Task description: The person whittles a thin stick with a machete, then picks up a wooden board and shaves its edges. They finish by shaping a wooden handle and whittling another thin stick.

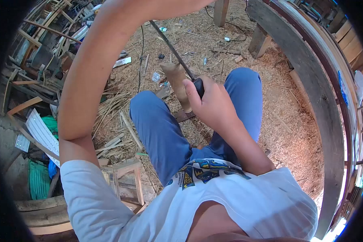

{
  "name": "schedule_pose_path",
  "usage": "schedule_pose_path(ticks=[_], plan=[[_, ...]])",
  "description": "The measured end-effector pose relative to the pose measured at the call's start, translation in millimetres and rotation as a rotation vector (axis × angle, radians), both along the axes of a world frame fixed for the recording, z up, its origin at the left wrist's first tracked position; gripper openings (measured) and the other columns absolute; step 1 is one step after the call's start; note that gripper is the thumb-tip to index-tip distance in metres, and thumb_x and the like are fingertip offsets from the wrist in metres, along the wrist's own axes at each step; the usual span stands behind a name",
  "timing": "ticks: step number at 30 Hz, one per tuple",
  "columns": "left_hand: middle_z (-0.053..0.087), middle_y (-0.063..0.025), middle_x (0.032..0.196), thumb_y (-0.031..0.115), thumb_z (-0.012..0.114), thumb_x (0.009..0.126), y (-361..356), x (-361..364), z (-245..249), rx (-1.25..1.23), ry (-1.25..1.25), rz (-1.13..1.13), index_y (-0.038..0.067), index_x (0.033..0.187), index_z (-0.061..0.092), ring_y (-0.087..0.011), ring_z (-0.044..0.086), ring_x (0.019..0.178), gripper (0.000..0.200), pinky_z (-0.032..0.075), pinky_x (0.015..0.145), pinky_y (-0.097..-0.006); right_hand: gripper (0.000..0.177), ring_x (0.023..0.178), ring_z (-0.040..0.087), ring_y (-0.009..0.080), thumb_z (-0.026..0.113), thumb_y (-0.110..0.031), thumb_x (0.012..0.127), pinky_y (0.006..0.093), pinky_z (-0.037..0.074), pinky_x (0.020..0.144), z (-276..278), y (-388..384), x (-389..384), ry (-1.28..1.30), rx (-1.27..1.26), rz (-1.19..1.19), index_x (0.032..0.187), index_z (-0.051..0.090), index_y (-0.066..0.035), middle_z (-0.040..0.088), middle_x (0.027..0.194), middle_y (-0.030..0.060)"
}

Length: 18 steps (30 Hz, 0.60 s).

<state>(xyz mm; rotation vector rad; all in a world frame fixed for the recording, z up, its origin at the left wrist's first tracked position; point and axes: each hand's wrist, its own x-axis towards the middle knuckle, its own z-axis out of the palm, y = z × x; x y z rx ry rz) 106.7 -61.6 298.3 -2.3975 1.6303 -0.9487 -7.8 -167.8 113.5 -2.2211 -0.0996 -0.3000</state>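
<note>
My right hand is closed around the black handle of a long, thin, dark tool. The tool slants up and to the left, away from my knees; whether it is a blade or a file I cannot make out. Just left of my right hand, a pale brown, shaped piece of wood stands between my knees, tapering toward its lower end. My left forearm is raised and bends across the top of the view. The left hand lies beyond the upper edge, so its fingers are hidden.
Wood shavings cover the ground. A long wooden bench curves along the right. Left of my legs are a small wooden frame, thin sticks and piled scrap wood. A dark cable runs over the floor.
</note>
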Motion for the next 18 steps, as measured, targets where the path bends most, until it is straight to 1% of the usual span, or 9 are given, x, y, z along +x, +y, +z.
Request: schedule_pose_path(ticks=[1, 2, 5, 7, 12, 15, 16, 17, 18], plan=[[-0.006, -0.0109, 0.169, 0.063, 0.002, 0.103, -1, -3, -1, -0.006, 0.050, 0.001, 0.039, 0.157, 0.031, -0.0351, -0.013, 0.154, 0.066, -0.010, 0.123, -0.0540, 0.050, 0.069, 0.065, 0.0498, 0.061, -0.040, 0.098, 0.0553, 0.053, 0.065, -1, 0, 1, -0.016, 0.007, 0.006, 0.077, 0.059, 0.005, 0.062, 0.066, 0.0306], [-0.006, -0.0108, 0.169, 0.063, 0.003, 0.103, -2, -2, -19, 0.033, 0.192, 0.029, 0.039, 0.157, 0.032, -0.0349, -0.013, 0.155, 0.065, -0.010, 0.123, -0.0535, 0.050, 0.068, 0.065, 0.0498, 0.061, -0.040, 0.098, 0.0553, 0.053, 0.064, -3, 0, -1, -0.025, 0.014, 0.013, 0.077, 0.060, 0.005, 0.062, 0.066, 0.0308], [-0.002, -0.0114, 0.169, 0.061, 0.007, 0.105, 21, 51, -59, 0.308, 0.321, 0.142, 0.036, 0.157, 0.033, -0.0342, -0.010, 0.155, 0.063, -0.010, 0.124, -0.0505, 0.049, 0.066, 0.065, 0.0495, 0.062, -0.039, 0.097, 0.0548, 0.053, 0.062, 15, -3, -2, 0.046, 0.027, 0.036, 0.078, 0.060, 0.006, 0.063, 0.067, 0.0311], [0.001, -0.0116, 0.169, 0.060, 0.008, 0.105, 25, 47, -48, 0.033, 0.290, 0.083, 0.034, 0.157, 0.034, -0.0340, -0.009, 0.156, 0.064, -0.009, 0.124, -0.0496, 0.048, 0.065, 0.066, 0.0489, 0.064, -0.038, 0.097, 0.0539, 0.053, 0.061, 8, 1, -1, 0.043, -0.007, -0.002, 0.079, 0.061, 0.007, 0.063, 0.066, 0.0309], [0.005, -0.0119, 0.169, 0.063, -0.002, 0.102, 16, -5, 4, -0.088, -0.011, 0.098, 0.034, 0.157, 0.034, -0.0339, -0.007, 0.156, 0.072, -0.008, 0.124, -0.0488, 0.047, 0.066, 0.065, 0.0491, 0.064, -0.037, 0.097, 0.0531, 0.053, 0.062, 2, 6, -5, 0.013, 0.039, 0.052, 0.080, 0.060, 0.007, 0.063, 0.066, 0.0301], [0.007, -0.0117, 0.169, 0.063, -0.004, 0.101, 29, 15, -10, -0.010, 0.165, -0.075, 0.033, 0.157, 0.034, -0.0332, -0.008, 0.156, 0.074, -0.009, 0.124, -0.0502, 0.046, 0.069, 0.066, 0.0491, 0.064, -0.037, 0.097, 0.0528, 0.053, 0.063, 2, 6, -6, 0.053, 0.019, 0.048, 0.081, 0.061, 0.006, 0.064, 0.069, 0.0302], [0.006, -0.0116, 0.169, 0.063, -0.004, 0.101, 30, 42, -49, 0.127, 0.245, -0.013, 0.033, 0.157, 0.034, -0.0332, -0.008, 0.156, 0.074, -0.009, 0.124, -0.0509, 0.046, 0.069, 0.066, 0.0489, 0.064, -0.037, 0.097, 0.0528, 0.053, 0.063, 8, 5, -8, 0.076, 0.007, 0.049, 0.081, 0.061, 0.006, 0.064, 0.069, 0.0301], [0.006, -0.0115, 0.169, 0.063, -0.003, 0.101, 31, 55, -68, 0.262, 0.317, 0.052, 0.033, 0.158, 0.033, -0.0331, -0.009, 0.156, 0.073, -0.010, 0.124, -0.0516, 0.046, 0.069, 0.066, 0.0488, 0.064, -0.037, 0.097, 0.0529, 0.053, 0.062, 18, 4, -10, 0.095, -0.008, 0.052, 0.081, 0.061, 0.006, 0.064, 0.070, 0.0300], [0.001, -0.0116, 0.169, 0.064, -0.002, 0.101, 33, 49, -63, 0.058, 0.423, 0.069, 0.035, 0.159, 0.028, -0.0339, -0.011, 0.156, 0.072, -0.011, 0.123, -0.0533, 0.046, 0.069, 0.066, 0.0486, 0.064, -0.037, 0.097, 0.0529, 0.053, 0.062, 26, 2, -9, 0.109, -0.024, 0.052, 0.081, 0.061, 0.006, 0.064, 0.070, 0.0299]])
